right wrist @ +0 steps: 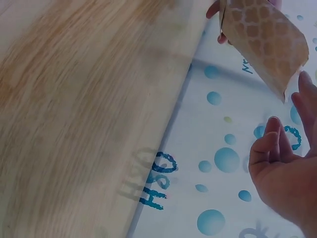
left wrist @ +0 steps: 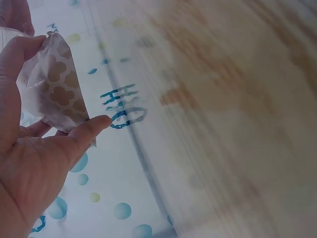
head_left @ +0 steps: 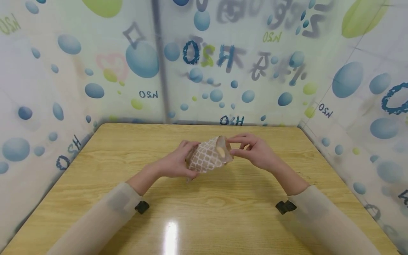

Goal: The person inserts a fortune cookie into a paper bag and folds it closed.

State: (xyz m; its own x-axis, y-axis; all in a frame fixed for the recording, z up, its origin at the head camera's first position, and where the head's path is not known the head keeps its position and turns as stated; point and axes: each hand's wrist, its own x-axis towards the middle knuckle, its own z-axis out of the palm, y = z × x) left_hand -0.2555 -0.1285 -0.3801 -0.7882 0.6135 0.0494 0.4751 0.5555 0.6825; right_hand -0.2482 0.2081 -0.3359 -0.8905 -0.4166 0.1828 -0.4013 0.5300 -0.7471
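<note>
A brown paper bag (head_left: 205, 157) with a white lattice pattern is held over the middle of the table, tilted, its mouth towards the right. My left hand (head_left: 174, 162) grips its closed end, thumb below and fingers above. Inside the mouth shows a pale yellowish piece (head_left: 221, 152), its kind not clear. My right hand (head_left: 259, 153) is at the mouth, index finger and thumb spread with their tips right at the rim. In the right wrist view the fingers of the right hand (right wrist: 285, 171) lie just beside the bag (right wrist: 267, 39).
The wooden table (head_left: 204, 219) spreads under both hands. A pale sheet wall (head_left: 236, 63) printed with blue and green drops stands along its back and sides. Each sleeve carries a small black clip, one on the left (head_left: 142, 207) and one on the right (head_left: 285, 207).
</note>
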